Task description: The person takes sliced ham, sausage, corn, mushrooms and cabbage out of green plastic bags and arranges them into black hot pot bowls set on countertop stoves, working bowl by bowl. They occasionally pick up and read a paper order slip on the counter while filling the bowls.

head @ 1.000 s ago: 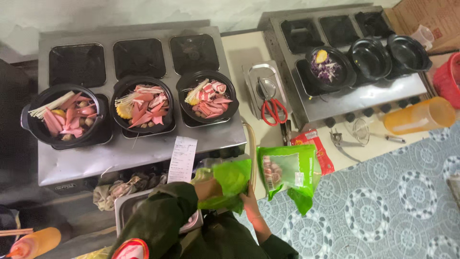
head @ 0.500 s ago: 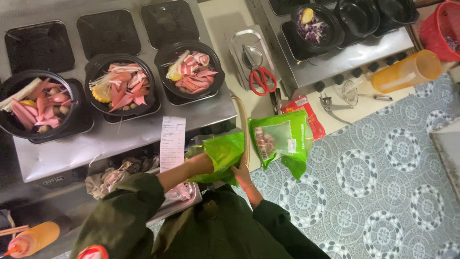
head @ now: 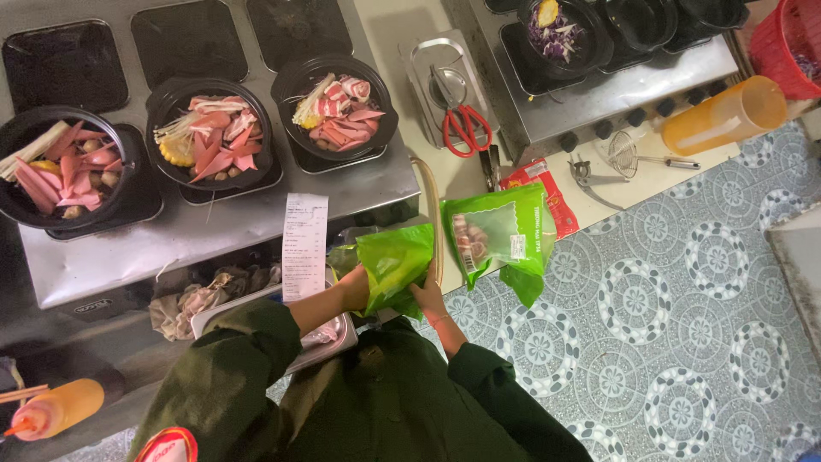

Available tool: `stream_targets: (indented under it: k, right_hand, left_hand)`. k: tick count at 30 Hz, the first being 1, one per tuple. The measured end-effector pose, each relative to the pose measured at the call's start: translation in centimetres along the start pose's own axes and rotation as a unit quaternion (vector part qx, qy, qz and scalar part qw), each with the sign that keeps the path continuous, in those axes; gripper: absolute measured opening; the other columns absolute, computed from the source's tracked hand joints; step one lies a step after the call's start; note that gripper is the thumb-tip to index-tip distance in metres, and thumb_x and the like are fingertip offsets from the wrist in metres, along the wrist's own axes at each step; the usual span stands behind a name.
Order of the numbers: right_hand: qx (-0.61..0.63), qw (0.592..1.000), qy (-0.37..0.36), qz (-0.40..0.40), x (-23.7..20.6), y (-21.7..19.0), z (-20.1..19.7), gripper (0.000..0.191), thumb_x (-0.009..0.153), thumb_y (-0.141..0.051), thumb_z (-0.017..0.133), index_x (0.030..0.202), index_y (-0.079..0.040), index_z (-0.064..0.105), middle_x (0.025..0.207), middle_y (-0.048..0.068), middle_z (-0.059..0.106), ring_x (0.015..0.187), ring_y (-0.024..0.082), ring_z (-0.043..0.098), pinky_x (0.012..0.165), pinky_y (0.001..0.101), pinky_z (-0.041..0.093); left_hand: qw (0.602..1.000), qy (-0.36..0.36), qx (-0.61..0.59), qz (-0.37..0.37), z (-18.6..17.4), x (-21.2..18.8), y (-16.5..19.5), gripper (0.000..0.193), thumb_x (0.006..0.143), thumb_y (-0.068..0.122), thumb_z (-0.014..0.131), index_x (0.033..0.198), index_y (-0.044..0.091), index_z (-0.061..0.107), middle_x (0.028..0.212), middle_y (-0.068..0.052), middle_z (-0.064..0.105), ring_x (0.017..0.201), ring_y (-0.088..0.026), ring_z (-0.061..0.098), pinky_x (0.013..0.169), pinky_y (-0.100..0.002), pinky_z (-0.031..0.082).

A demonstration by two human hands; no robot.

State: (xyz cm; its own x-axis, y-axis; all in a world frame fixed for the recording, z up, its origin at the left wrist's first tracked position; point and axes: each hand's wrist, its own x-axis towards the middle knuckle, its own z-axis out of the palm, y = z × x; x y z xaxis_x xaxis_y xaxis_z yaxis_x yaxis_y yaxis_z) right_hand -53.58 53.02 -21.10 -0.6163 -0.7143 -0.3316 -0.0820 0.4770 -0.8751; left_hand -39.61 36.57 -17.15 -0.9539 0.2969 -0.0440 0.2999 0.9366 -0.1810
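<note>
Both my hands hold a green plastic packet (head: 395, 265) in front of my chest. My left hand (head: 352, 289) grips its left side and my right hand (head: 428, 298) holds its lower right edge. A second green packet with a clear window showing meat (head: 496, 235) lies on the counter edge just to the right. Three black bowls of sliced meat and vegetables (head: 209, 133) sit on a steel burner unit (head: 205, 231) ahead of me. A paper receipt (head: 304, 244) hangs from the unit's front.
Red-handled scissors (head: 466, 128) lie in a steel tray. A red sachet (head: 543, 184), a strainer (head: 633, 158) and an orange squeeze bottle (head: 723, 115) lie by a second burner unit with a bowl of purple cabbage (head: 560, 26). Another orange bottle (head: 56, 411) lies lower left; patterned floor at right.
The view has shifted so the bowls sit higher and further left. My hands keep hold of the green packet, now drawn a little closer to my chest.
</note>
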Motion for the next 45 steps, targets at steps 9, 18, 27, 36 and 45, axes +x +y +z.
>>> stream_targets:
  k: [9,18,27,36,45]
  right_hand:
    - [0.006,0.998,0.015,0.066,0.1,-0.4,0.3,0.105,0.084,-0.011,0.067,0.165,-0.013,0.0,0.14,0.02,0.061,0.124,0.031,0.064,0.1,0.0367,0.052]
    - [-0.054,0.997,0.022,0.041,-0.1,-0.9,-0.1,0.102,0.085,-0.017,0.069,0.165,-0.011,0.005,0.148,0.022,0.054,0.131,0.033,0.059,0.105,0.0365,0.048]
    - [0.1,0.992,-0.005,0.076,-0.1,0.1,-0.5,0.099,0.085,-0.009,0.064,0.165,-0.016,0.007,0.149,0.021,0.051,0.122,0.029,0.061,0.098,0.0363,0.053]
    - [0.049,0.997,-0.001,0.063,0.3,1.2,-1.7,0.091,0.087,-0.007,0.063,0.164,-0.013,0.015,0.16,0.015,0.041,0.138,0.024,0.047,0.108,0.0312,0.042]
    - [0.056,0.996,0.018,0.071,0.7,1.7,-1.3,0.091,0.087,-0.008,0.063,0.164,-0.01,0.014,0.16,0.016,0.04,0.14,0.024,0.046,0.108,0.0311,0.041]
  left_hand:
    - [0.997,-0.003,-0.054,-0.053,1.8,0.0,1.0,0.071,0.092,0.031,0.052,0.159,0.015,0.034,0.165,-0.011,0.029,0.15,-0.036,0.029,0.118,-0.062,0.027]
    - [0.885,-0.294,-0.314,-0.176,3.6,-0.3,-1.5,0.048,0.088,0.031,0.071,0.131,0.01,0.067,0.13,-0.013,0.069,0.114,-0.025,0.068,0.101,-0.04,0.052]
    - [0.518,-0.028,-0.772,-0.367,-1.5,-7.5,-6.9,0.025,0.101,0.03,0.06,0.111,0.007,0.063,0.091,-0.005,0.07,0.074,-0.016,0.065,0.062,-0.032,0.053]
    - [0.634,0.243,-0.556,-0.48,-7.8,-20.6,-29.0,0.029,0.099,0.022,0.061,0.123,0.007,0.071,0.09,-0.006,0.064,0.071,-0.014,0.057,0.059,-0.035,0.048]
    - [0.403,0.332,-0.692,-0.498,-4.9,-20.7,-36.4,0.037,0.093,-0.001,0.06,0.128,-0.012,0.056,0.102,-0.013,0.07,0.081,-0.026,0.076,0.072,-0.037,0.064]
